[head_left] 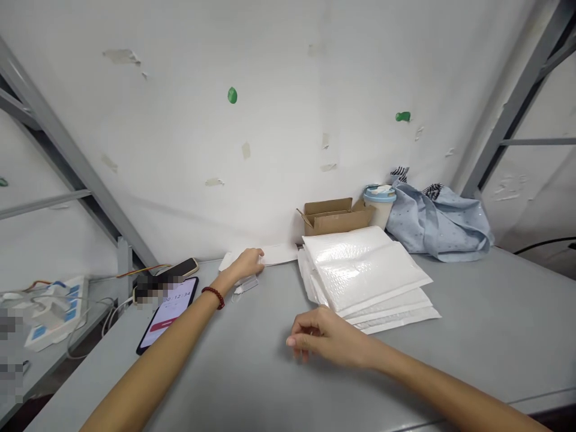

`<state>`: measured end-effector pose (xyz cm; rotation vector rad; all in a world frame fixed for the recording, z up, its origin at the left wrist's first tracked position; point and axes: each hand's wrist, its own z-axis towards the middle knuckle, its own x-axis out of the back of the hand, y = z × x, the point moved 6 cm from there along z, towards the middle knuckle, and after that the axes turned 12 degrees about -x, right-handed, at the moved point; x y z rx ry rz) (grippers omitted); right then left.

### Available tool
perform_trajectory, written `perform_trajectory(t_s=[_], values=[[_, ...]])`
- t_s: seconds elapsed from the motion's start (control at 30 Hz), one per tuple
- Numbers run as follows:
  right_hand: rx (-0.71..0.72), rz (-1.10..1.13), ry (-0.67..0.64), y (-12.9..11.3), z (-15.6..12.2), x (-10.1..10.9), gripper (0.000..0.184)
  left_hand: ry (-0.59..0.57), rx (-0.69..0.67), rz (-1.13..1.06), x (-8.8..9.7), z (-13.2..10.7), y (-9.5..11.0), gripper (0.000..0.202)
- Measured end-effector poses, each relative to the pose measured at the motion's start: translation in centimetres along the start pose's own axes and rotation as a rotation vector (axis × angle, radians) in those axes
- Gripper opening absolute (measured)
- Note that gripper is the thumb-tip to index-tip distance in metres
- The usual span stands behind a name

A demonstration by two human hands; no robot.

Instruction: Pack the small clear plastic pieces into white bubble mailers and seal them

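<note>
My left hand (246,264) reaches to the back of the grey table (252,366), a dark red bead bracelet (216,295) on its wrist. It lies over flat white paper pieces (279,254) by the wall, thumb and bent fingers apart. Any grip on the paper is not visible. A small clear tag with a white loop (246,286) lies just below that hand. My right hand (324,337) hovers over the table, fingers loosely curled and apart, with nothing visible in them. Just behind it is a stack of glossy white bubble mailers (360,267).
Behind the mailers stand an open cardboard box (333,222), a blue-lidded cup (379,207) and a light blue cloth bag (441,225). A phone with a timer (168,312), a dark device (175,273) and a power strip (58,312) with cables are at left.
</note>
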<state>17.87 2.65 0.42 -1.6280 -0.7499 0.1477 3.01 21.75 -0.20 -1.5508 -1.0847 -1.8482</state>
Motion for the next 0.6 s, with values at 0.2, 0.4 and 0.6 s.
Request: perform_trajectory(t_s=[0.2, 0.4, 0.6], values=[[-0.021, -0.033, 0.010, -0.1, 0.0, 0.1, 0.025, -0.145, -0.008, 0.206, -1.1, 0.9, 2.1, 0.032], [-0.004, -0.011, 0.028, 0.9, 0.6, -0.4, 0.026, 0.004, 0.013, 0.321, 2.5, 0.4, 2.6, 0.024], [-0.100, 0.608, 0.013, 2.1, 1.6, 0.3, 0.051, 0.351, -0.205, 0.298, 4.1, -7.6, 3.4, 0.045]])
